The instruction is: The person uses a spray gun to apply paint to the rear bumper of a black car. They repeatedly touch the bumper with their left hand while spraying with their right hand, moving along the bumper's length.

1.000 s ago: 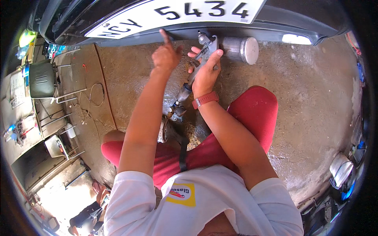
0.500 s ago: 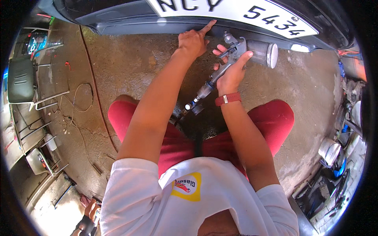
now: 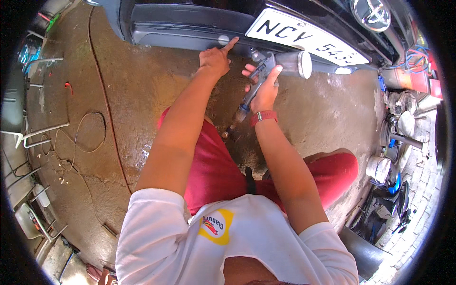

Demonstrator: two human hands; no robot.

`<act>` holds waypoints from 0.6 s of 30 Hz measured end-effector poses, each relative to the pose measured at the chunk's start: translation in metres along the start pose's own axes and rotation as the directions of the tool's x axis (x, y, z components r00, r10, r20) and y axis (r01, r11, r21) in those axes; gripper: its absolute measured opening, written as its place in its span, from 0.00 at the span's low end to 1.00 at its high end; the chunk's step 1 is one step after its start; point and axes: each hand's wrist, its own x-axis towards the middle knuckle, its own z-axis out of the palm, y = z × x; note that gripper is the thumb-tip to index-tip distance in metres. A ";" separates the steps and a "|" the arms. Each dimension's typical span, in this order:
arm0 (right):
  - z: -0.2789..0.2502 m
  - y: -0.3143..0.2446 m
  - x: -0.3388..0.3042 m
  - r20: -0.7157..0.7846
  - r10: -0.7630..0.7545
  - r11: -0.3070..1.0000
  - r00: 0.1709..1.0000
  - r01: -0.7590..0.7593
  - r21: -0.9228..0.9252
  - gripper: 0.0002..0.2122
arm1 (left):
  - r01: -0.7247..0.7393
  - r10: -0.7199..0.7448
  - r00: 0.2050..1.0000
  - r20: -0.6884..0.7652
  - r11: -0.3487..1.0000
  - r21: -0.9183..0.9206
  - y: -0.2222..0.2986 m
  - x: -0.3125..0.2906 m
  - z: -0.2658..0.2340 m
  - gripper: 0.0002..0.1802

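floor (image 3: 327, 114): brown, rough, with wet sheen in patches. a dark red hose (image 3: 102, 90) runs lengthwise along its left part. left of hose: thin cord (image 3: 75, 142), loosely looped; small red scrap (image 3: 69, 86) lies farther forward, short narrow strip (image 3: 109, 231) nearer the person.

Bumper (image 3: 185, 42): along the far side, above the floor (image 3: 323, 104).
Number plate (image 3: 316, 42): on the car (image 3: 327, 13), farther right than the left hand (image 3: 215, 62).
Left hand: before the bumper, index fingertip at it; contact I cannot tell.
Spray gun (image 3: 259, 72): in the right hand (image 3: 266, 93), right of the left hand.
Cup (image 3: 288, 63): at the gun's right side.
Hose (image 3: 105, 102): on the floor, left of both hands.
Cable (image 3: 77, 132): left of the hose.
Chair (image 3: 14, 102): left of the cable.
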 end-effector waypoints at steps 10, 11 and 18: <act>0.014 0.024 -0.016 0.074 0.060 0.998 0.995 -0.057 -0.037 0.37 | 0.156 -0.157 0.988 0.004 0.986 0.062 -0.079 -0.020 -0.018 0.54; 0.011 0.023 -0.014 0.075 0.058 0.998 0.995 -0.056 -0.028 0.36 | 0.190 -0.190 0.982 -0.005 0.981 0.039 -0.083 -0.019 -0.020 0.54; 0.014 0.031 -0.013 0.049 0.027 0.998 0.998 -0.024 -0.060 0.37 | 0.445 -0.470 0.863 -0.186 0.881 -0.161 -0.126 -0.027 -0.013 0.59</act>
